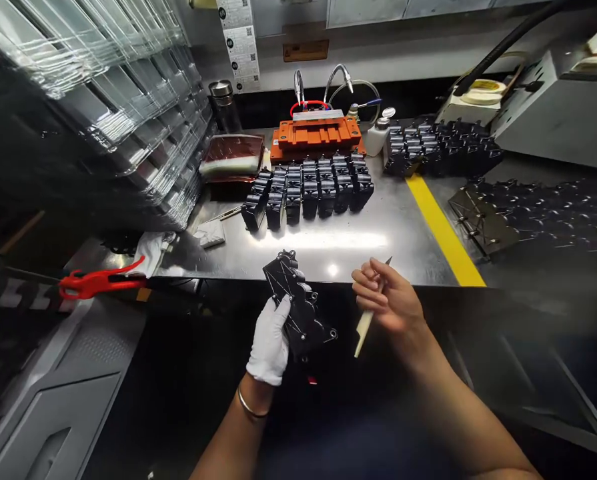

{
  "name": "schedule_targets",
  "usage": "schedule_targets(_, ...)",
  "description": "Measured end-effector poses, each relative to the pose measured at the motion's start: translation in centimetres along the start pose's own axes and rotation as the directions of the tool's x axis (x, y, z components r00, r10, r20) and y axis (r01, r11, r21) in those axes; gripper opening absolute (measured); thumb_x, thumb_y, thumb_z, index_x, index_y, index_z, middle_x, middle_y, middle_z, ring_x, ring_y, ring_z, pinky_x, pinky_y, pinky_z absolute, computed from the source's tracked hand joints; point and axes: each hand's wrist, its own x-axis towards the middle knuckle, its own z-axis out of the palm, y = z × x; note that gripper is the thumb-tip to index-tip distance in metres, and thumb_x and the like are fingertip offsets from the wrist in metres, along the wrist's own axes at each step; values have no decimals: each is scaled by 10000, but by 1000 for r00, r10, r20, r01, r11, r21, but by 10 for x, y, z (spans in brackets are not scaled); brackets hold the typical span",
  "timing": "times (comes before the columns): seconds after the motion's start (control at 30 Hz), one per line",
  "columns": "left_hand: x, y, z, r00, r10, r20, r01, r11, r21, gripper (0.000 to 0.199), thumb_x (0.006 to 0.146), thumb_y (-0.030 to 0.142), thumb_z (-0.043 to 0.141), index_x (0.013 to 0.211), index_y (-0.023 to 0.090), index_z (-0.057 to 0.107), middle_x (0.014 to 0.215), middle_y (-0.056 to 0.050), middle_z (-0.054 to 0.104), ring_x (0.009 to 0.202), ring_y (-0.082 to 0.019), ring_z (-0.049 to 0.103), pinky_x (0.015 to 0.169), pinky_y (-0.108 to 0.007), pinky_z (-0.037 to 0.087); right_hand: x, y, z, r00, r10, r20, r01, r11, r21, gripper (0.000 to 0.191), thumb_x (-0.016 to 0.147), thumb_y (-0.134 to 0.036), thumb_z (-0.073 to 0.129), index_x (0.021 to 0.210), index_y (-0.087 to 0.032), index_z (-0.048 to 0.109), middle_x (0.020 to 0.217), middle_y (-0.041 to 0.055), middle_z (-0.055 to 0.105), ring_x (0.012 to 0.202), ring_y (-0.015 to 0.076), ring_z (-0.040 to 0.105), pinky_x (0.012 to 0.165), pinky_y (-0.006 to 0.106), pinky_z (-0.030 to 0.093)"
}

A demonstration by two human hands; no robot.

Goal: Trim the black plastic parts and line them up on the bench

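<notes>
My left hand (269,341), in a white glove, grips a black molded part (298,310) with small round lugs along its right side, held in front of the table edge. To its right, my bare right hand (391,297) has its fingers wrapped round a slim pale tool (364,328) with a dark pointed tip. The tool is tilted, its pale end low and its tip up, and it is apart from the black part. Beyond both hands, rows of similar black parts (309,190) stand on the metal table (328,257).
An orange fixture (319,133) stands behind the rows, beside a white bottle (377,138). More black parts (443,147) lie right of a yellow stripe (445,230). Wrapped trays (128,107) are stacked at left, above a red air gun (95,283).
</notes>
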Motion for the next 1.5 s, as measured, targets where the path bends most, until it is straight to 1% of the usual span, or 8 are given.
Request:
schedule_targets(0.27, -1, 7, -14, 995, -4, 100, -20, 971, 237, 354, 766, 281, 725, 1073, 153, 605, 1045, -67, 692, 909, -184, 661, 847, -324, 529, -4, 6, -3, 995, 49, 85, -74, 947, 311, 327, 938, -301, 403, 633, -204, 339, 553, -92, 191, 410, 53, -12, 287, 143, 28)
schedule_targets(0.5, 7, 2, -10, 991, 110, 75, -133, 840, 527, 335, 823, 300, 655, 1130, 175, 605, 1126, -78, 689, 1041, -213, 636, 946, -341, 481, -2, -2, 3, 989, 55, -137, -76, 985, -154, 342, 833, -556, 448, 829, -220, 508, 629, -31, 465, 451, 87, 328, 378, 199, 222)
schedule_targets(0.57, 7, 1, -10, 984, 151, 98, -179, 802, 570, 309, 845, 301, 626, 1135, 197, 614, 1136, -59, 689, 1046, -202, 633, 950, -324, 474, 4, 2, 3, 976, -89, -197, -17, 876, -482, 282, 836, -500, 478, 809, -221, 503, 660, -20, 512, 502, 105, 393, 428, 226, 292)
schedule_targets(0.67, 4, -1, -12, 982, 132, 136, -188, 779, 598, 314, 865, 311, 601, 1165, 218, 610, 1122, -41, 693, 1029, -193, 637, 926, -303, 481, 15, 7, 0, 976, -218, 6, 111, 474, -873, 212, 875, -392, 485, 769, -214, 527, 697, 2, 555, 614, 138, 490, 552, 264, 377)
schedule_targets(0.8, -2, -1, -16, 985, 108, 134, -168, 771, 614, 355, 871, 298, 585, 1217, 218, 592, 1118, -40, 693, 1007, -191, 640, 889, -287, 494, 29, 11, -3, 912, -294, 285, 284, -47, -958, 218, 919, -321, 437, 856, -215, 616, 812, 42, 647, 719, 173, 577, 602, 276, 373)
schedule_targets(0.9, -3, 0, -17, 988, 99, 122, -154, 772, 616, 373, 868, 288, 582, 1233, 207, 589, 1106, -43, 697, 978, -189, 645, 860, -278, 505, 36, 15, -2, 875, -341, 343, 268, -250, -930, 243, 927, -333, 467, 804, -205, 633, 737, 29, 669, 652, 158, 584, 561, 260, 339)
schedule_targets(1.1, -1, 3, -19, 983, 114, 143, -180, 749, 637, 353, 869, 279, 578, 1214, 212, 608, 1076, -27, 704, 977, -183, 635, 886, -273, 492, 44, 22, 1, 823, -376, 426, 245, -442, -863, 323, 938, -332, 448, 712, -180, 623, 684, 43, 659, 599, 150, 572, 510, 259, 286)
schedule_targets(1.5, -3, 12, -19, 986, 82, 142, -157, 727, 669, 359, 867, 322, 579, 1207, 214, 621, 1008, -27, 710, 897, -178, 640, 816, -265, 512, 60, 3, 0, 810, -254, 528, 397, -426, -813, 296, 910, -353, 515, 721, -189, 674, 709, 12, 663, 572, 121, 561, 498, 238, 305)
